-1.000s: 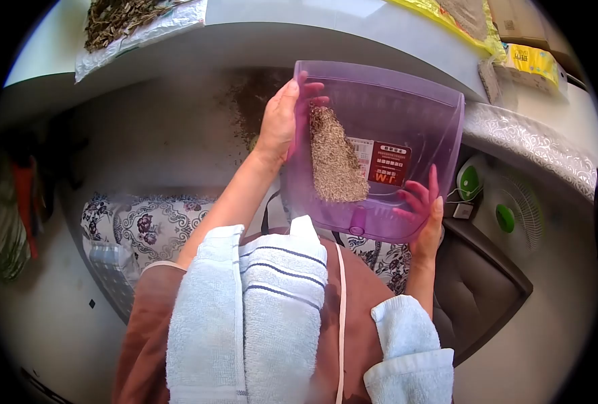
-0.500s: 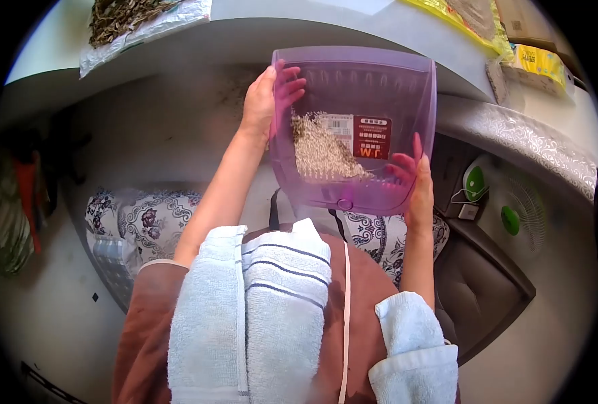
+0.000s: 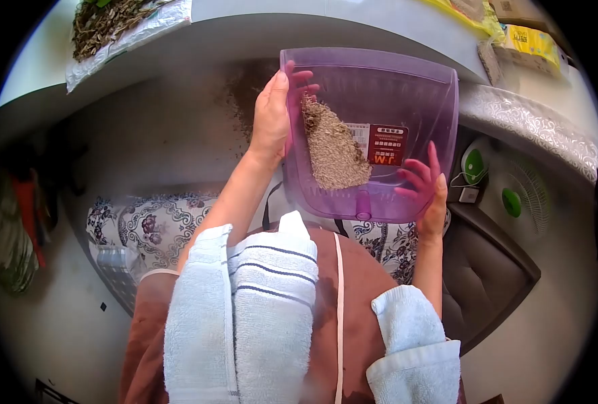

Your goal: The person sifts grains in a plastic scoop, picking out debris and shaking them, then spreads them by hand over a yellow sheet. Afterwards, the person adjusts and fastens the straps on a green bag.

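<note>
Purple plastic bin (image 3: 380,87), gripped between left hand (image 3: 270,120) and right hand (image 3: 433,210), wants small, even tilts so the grains (image 3: 339,158) don't spill.

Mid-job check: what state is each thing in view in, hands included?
Left hand: gripping the bin's left side.
Right hand: gripping its lower right.
Purple bin: lidless, held up, part filled.
Pale grains: loose, heaped toward the bin's left.
Label: upside down in view.
Dry plant bits: piled on a silvery sheet.
Striped towel: draped down the person's front.
Fan: on or off, cannot tell.
</note>
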Available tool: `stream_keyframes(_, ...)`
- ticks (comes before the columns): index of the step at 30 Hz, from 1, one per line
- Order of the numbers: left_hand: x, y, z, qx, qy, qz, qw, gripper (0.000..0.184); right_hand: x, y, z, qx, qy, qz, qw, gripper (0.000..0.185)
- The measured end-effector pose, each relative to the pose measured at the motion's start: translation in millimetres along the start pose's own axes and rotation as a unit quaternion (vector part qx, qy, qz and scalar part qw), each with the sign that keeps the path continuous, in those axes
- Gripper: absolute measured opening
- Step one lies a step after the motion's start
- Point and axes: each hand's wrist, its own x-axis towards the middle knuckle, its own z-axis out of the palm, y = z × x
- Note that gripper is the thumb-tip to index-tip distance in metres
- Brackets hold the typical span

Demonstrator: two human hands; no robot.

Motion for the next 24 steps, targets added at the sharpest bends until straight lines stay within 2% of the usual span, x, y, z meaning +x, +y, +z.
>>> stream_keyframes(3,8.3,11.1,-35.2,0.001,0.034,0.001,0.999,0.041,7.2,15.7,24.6,-0.057,-0.038,-0.012,0.998,0.072)
stream_keyframes(5,16.3,23.4,-50.0,0.029,0.05,0.014,0.998,0.042,29.0,26.6,41.4,-0.005,-0.062,0.007,0.998,0.069)
stream_keyframes(8,17.1,19.2,-18.3,0.079,0.059,0.047,0.994,0.041,51.8,26.6,17.2,0.101,-0.085,0.054,0.99,0.075)
stream_keyframes(11,-5.9,-7.1,25.9,0.121,0.046,0.05,0.99,0.046,56.2,36.2,-24.4,0.165,-0.092,0.076,0.979,0.081)
stream_keyframes(12,-7.6,-8.8,22.8,0.124,0.031,0.06,0.99,0.048,53.8,40.5,-22.6,0.149,-0.088,0.064,0.983,0.083)
stream_keyframes(13,-5.6,-5.9,7.2,0.133,0.027,0.054,0.989,0.051,52.3,44.2,-12.8,0.133,-0.087,0.052,0.986,0.085)
stream_keyframes(14,-8.4,1.5,-12.4,0.105,0.041,-0.005,0.994,0.052,49.2,44.8,9.2,0.132,-0.083,0.033,0.987,0.088)
stream_keyframes(17,-16.7,18.4,-75.6,0.071,0.096,-0.142,0.983,0.055,51.6,64.6,57.5,0.038,-0.049,-0.024,0.998,0.075)
stream_keyframes(19,-17.2,13.6,-79.5,0.083,0.116,-0.152,0.978,0.059,55.3,59.3,59.3,0.047,-0.052,0.041,0.997,0.069)
stream_keyframes(21,-14.7,-8.6,-54.3,0.096,0.119,-0.164,0.974,0.06,62.2,55.4,23.9,0.075,-0.046,0.117,0.989,0.069)
stream_keyframes(24,-16.5,-42.0,-24.3,0.11,0.082,-0.141,0.98,0.058,54.8,49.6,-15.2,0.097,-0.048,0.127,0.986,0.075)
